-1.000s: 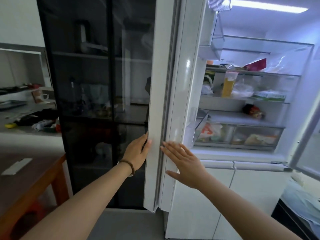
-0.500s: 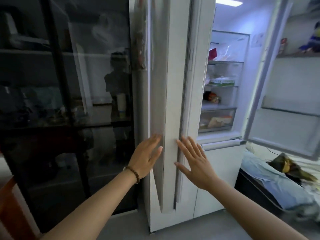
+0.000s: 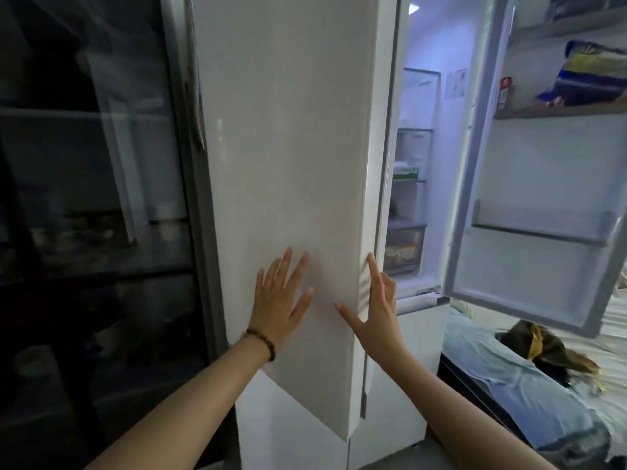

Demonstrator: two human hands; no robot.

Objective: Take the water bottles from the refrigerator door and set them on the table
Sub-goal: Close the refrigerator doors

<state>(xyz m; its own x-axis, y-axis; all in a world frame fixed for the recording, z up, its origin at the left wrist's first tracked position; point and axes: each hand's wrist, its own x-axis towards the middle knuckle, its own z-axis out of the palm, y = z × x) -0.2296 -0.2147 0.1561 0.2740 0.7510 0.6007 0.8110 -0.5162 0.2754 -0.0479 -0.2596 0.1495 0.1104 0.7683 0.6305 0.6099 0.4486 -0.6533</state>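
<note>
The white left refrigerator door [image 3: 288,147] fills the middle of the view, its outer face toward me. My left hand [image 3: 280,300] lies flat on that face with fingers spread. My right hand [image 3: 373,303] rests on the door's right edge, fingers apart, thumb on the face. The right refrigerator door [image 3: 543,184] stands wide open, showing its inner shelves. Between the two doors a strip of the lit interior [image 3: 412,171] shows shelves with food. No water bottles are visible.
A dark glass-fronted cabinet [image 3: 95,198] stands to the left of the refrigerator. A bag [image 3: 590,72] and a small jar [image 3: 505,93] sit on the right door's upper shelf. Low on the right is a bed with light blue cloth [image 3: 515,378] and clutter.
The left door has swung toward closed, now hiding most of the interior. My left hand moved from the door's edge onto its outer face. The view has shifted right.
</note>
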